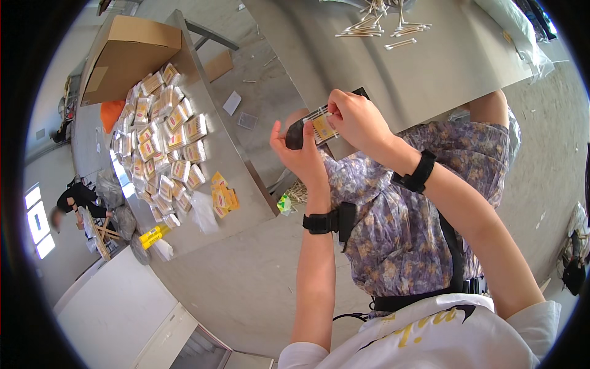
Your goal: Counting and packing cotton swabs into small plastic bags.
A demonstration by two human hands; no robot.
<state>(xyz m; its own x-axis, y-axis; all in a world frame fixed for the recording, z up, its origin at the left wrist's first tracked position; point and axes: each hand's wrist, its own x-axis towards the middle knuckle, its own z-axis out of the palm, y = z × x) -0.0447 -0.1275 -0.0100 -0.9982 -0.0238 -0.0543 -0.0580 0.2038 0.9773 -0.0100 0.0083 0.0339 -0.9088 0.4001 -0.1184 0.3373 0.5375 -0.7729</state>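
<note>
Over my lap, at the near edge of the metal table, my left hand (307, 158) grips a small packet of cotton swabs (322, 128). Its thumb presses on the packet, which has a yellow card among the white swabs. My right hand (361, 120) bends its fingers onto the packet's other end, its fingertips pinched there. A dark rounded piece (295, 135) shows beside my left thumb; its kind is unclear. Another black edge (361, 93) sticks out behind my right fingers. Loose cotton swabs (369, 26) lie in a heap on the far part of the metal table (442, 67).
On the left table (246, 206) many packed swab packets (163, 144) are piled before a cardboard box (132, 55). Yellow cards (224, 195), a clear bag (204, 212) and a yellow tube (153, 235) lie near its end. A person (83, 200) is at far left.
</note>
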